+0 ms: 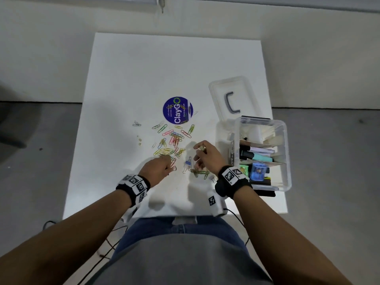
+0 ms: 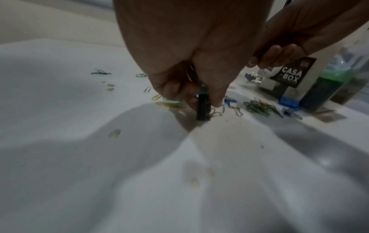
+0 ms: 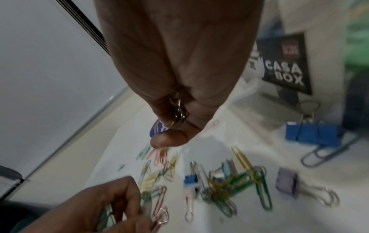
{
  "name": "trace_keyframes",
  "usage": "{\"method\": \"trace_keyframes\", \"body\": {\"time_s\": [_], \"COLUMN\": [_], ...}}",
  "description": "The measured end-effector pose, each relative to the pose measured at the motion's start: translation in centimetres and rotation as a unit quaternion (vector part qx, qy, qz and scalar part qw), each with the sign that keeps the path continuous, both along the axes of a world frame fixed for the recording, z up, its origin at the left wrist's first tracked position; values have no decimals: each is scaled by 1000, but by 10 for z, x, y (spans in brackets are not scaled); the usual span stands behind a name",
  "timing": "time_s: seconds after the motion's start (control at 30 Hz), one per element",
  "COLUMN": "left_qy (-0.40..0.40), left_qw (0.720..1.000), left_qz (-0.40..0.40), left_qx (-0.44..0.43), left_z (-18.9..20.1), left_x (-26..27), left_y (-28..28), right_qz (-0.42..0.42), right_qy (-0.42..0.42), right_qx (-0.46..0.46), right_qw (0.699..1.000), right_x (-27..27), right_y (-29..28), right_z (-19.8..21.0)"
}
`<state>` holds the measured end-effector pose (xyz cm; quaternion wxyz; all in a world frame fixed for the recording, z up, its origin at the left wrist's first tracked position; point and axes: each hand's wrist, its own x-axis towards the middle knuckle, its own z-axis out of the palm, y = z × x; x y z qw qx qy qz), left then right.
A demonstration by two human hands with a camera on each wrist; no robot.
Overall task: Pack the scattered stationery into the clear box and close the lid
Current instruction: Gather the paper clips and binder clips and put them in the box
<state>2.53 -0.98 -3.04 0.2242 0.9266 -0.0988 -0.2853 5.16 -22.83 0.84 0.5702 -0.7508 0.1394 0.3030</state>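
1. The clear plastic storage box (image 1: 285, 153) stands at the right edge of the white square table (image 1: 144, 64), its far and near corners close to the table's rim. Inside it are markers and highlighters, a blue sharpener-like piece, a green item, white paper pads and something black along the near wall; a dark label on its side reads "CASA BOX".
2. The clear plastic lid with a dark grey handle (image 1: 231, 97) lies off the box, just behind it, tilted, with its near end touching the box's far wall.
3. The scattered coloured wire paper clips (image 1: 172, 140) lie in a loose heap at the table's middle, between a round blue "ClayGo" sticker (image 1: 177, 110) and the person's hands.
4. The left hand (image 1: 158, 168) is low over the near end of the heap, its fingers curled round a bunch of clips and a small black binder clip (image 2: 203, 107).
5. The right hand (image 1: 205, 156) hovers above the table just left of the box, fingers bunched and pinching a few metal clips.
6. A small blue binder clip (image 1: 187, 163) and a green-and-yellow tangle of paper clips (image 1: 200, 173) lie between the hands, with a pale purple binder clip (image 3: 287, 183) beside them.
7. The far half and left side of the table are bare white surface.
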Motion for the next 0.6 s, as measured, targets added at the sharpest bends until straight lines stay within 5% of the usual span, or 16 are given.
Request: {"method": "trace_keyframes", "body": {"time_s": [0.17,0.3,0.6], "left_qy": [-25,-67,14], "left_qw": [989,963,981], "left_qz": [55,114,72], "left_qx": [-133,-237,-180], "left_z": [52,94,101], "left_x": [29,70,110], "left_y": [-52,-139,-234], "right_qz": [-86,-180,-102], "right_qy": [-95,-129,-49], "right_qx": [-26,-151,-234], "right_qw": [991,963,966], "right_x": [13,31,37], "right_y": [-44,-95,-131], "right_z": [40,54,66]}}
